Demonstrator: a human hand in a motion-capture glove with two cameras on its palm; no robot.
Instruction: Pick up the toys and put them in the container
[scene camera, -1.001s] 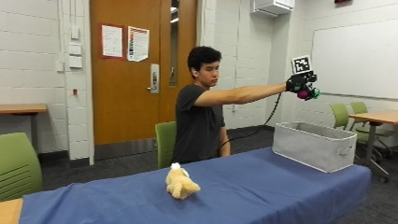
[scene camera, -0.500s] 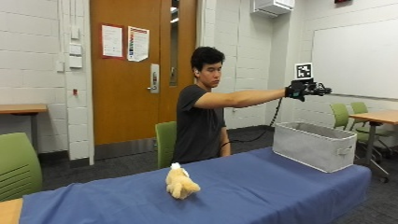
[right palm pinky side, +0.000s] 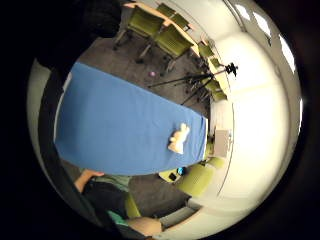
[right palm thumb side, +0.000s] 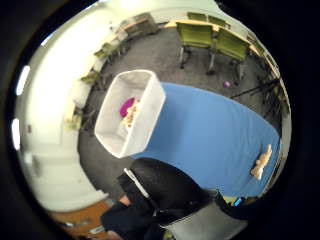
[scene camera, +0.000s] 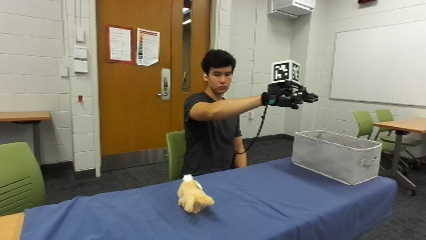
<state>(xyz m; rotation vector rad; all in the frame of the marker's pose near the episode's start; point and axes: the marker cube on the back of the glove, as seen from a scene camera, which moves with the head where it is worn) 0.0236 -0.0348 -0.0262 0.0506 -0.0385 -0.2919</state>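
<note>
Plush toy on the table, two more toys already in the bin

A tan stuffed animal (scene camera: 194, 196) lies alone near the middle of the blue-covered table, well apart from the grey fabric container (scene camera: 338, 156), which stands upright at the table's far end, close to the edge. Seen from above, the container's pale interior holds a purple toy (right palm thumb side: 127, 106) and, just beside it, a light-coloured toy with orange markings (right palm thumb side: 130, 119); what kind they are cannot be made out.

The toys (right palm thumb side: 128, 111) inside the container (right palm thumb side: 150, 117) are too small to identify.
</note>
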